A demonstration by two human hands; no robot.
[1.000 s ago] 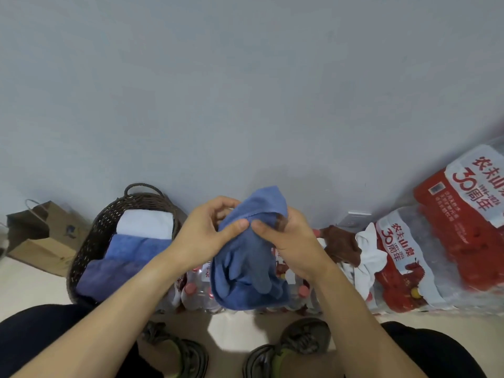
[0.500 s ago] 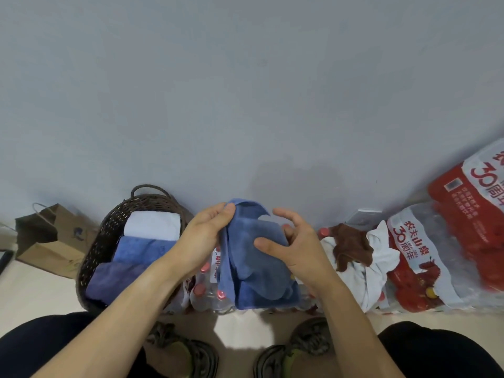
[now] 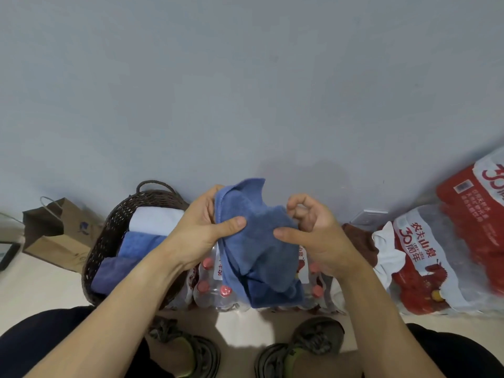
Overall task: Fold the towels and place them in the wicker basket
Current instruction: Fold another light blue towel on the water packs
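- Grey wall (image 3: 245, 91) behind everything.
- Red water packs (image 3: 425, 263) at right, white cloth (image 3: 387, 249) and brown cloth (image 3: 360, 241) draped on them.
- Wicker basket (image 3: 109, 227) at left, holding 3 folded towels (image 3: 141, 241).
- Paper bag (image 3: 54, 233) left of basket.
- Blue towel (image 3: 259, 246) held mid-air, bunched, over bottles (image 3: 212, 290).
- Left hand (image 3: 201, 236) clamped on towel by thumb.
- Right hand (image 3: 313, 236) pinching towel, fingers curled.

This looks like a room in a home, maybe a storage corner. A plain grey wall (image 3: 245, 91) fills the top of the frame. On the pale floor (image 3: 35, 290) sit a dark woven wicker basket (image 3: 109, 230), a brown paper bag (image 3: 60, 236) at the left, and red-and-white plastic-wrapped packs of water bottles (image 3: 425, 268) at the right.
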